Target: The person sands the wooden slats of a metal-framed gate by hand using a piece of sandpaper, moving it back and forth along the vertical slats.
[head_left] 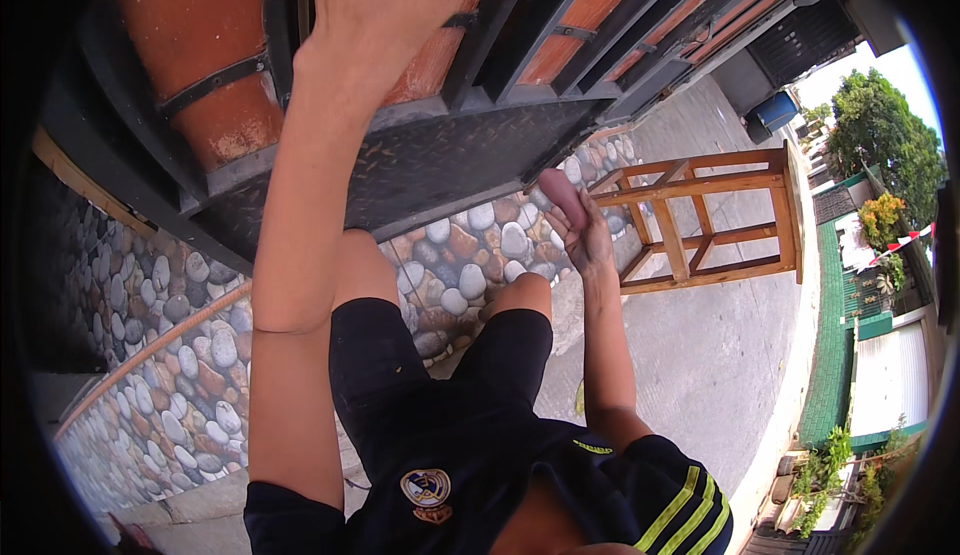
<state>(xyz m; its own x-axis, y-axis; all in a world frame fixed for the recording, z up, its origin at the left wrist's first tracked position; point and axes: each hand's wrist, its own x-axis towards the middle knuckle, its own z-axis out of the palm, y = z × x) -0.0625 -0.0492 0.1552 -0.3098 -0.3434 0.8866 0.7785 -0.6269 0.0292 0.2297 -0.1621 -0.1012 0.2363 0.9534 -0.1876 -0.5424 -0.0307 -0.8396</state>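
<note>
My left arm reaches up across the dark metal gate, which has orange-brown panels between its bars. My left hand is at the top edge of the view, in front of the gate. Its fingers are cut off, so their grip cannot be seen. Lower and to the right, my right hand is closed on a smooth, oblong, pinkish-mauve object. The object's rounded end sticks out past my fingers, close to the gate's lower edge. Its exact kind cannot be made out.
A wooden stool stands just right of my right hand. Below me, pebble-set paving meets grey concrete. A blue bin is farther off by the gate line. Plants and a green wall line the far right.
</note>
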